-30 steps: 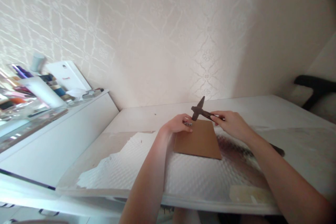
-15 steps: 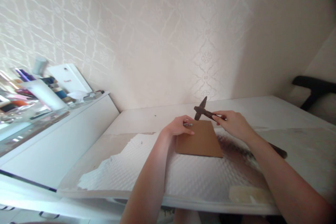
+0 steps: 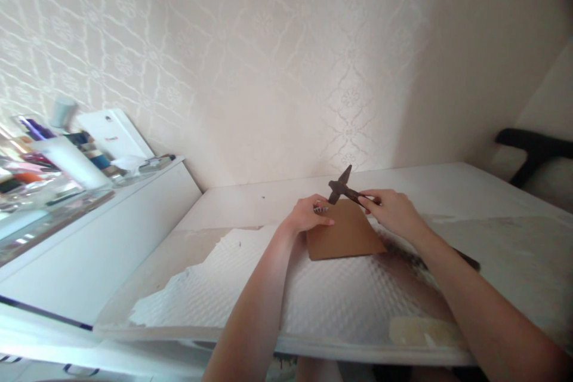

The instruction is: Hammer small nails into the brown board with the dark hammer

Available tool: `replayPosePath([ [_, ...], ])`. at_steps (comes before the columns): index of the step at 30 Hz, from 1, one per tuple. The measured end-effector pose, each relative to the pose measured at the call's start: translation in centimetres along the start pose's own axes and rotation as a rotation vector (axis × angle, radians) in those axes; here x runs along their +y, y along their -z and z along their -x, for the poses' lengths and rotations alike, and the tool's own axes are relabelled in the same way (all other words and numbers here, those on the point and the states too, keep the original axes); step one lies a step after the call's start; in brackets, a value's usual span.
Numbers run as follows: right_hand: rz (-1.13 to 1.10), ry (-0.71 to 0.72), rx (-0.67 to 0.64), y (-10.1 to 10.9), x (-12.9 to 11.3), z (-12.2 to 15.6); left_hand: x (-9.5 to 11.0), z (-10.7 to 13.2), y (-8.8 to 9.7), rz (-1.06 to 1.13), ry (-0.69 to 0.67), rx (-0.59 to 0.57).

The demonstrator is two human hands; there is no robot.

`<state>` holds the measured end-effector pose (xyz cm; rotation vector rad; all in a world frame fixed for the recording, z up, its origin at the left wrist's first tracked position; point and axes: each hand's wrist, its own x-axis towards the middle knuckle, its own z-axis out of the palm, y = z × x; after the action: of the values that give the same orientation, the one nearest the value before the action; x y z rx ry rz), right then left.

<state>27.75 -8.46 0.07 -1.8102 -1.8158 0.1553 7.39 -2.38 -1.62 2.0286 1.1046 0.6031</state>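
My left hand point(image 3: 310, 213) grips a brown cardboard piece point(image 3: 344, 233) by its upper left side, thumb lying on the face. A small pale ribbed thing point(image 3: 320, 209) shows between the fingers and the cardboard's edge; its kind is too small to make out. In my right hand point(image 3: 390, 210) is a dark hammer point(image 3: 344, 186), pinched close below its head. The hammer head is at the cardboard's top edge, near my left fingertips; whether they touch I cannot tell. A dark handle end pokes out beyond my right forearm.
A white quilted sheet point(image 3: 331, 301) with torn edges covers part of the white table point(image 3: 250, 203). At left, a white cabinet point(image 3: 129, 224) carries bottles, tubes and a white box point(image 3: 114, 134). A black chair arm point(image 3: 532, 146) stands at right, the patterned wall behind.
The cardboard has turned slightly, its lower edge shifting right and up. My right hand and the hammer have moved a little left. The view has shifted slightly.
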Motion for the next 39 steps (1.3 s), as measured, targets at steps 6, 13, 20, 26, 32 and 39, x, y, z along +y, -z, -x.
replayPosePath([
  [6, -0.008, 0.005, -0.040, 0.0, -0.3, 0.0, -0.2, -0.1, 0.0, -0.009, -0.017, 0.000],
  [13, -0.012, 0.016, -0.035, 0.1, -0.5, 0.1, -0.1, -0.2, 0.0, -0.028, -0.018, 0.003],
  [20, -0.048, -0.001, -0.014, 0.1, -0.5, 0.0, -0.2, -0.2, 0.0, -0.029, -0.006, -0.008],
  [26, -0.002, 0.084, 0.010, 0.2, -0.7, 0.4, -0.2, -0.2, 0.0, -0.026, -0.014, -0.004],
  [32, 0.092, 0.221, 0.045, 0.8, -1.7, 1.2, -0.1, -0.2, -0.2, 0.105, -0.065, -0.021],
  [39, 0.136, 0.236, 0.051, 0.8, -1.6, 1.2, -0.1, -0.2, -0.1, 0.079, -0.061, -0.027],
])
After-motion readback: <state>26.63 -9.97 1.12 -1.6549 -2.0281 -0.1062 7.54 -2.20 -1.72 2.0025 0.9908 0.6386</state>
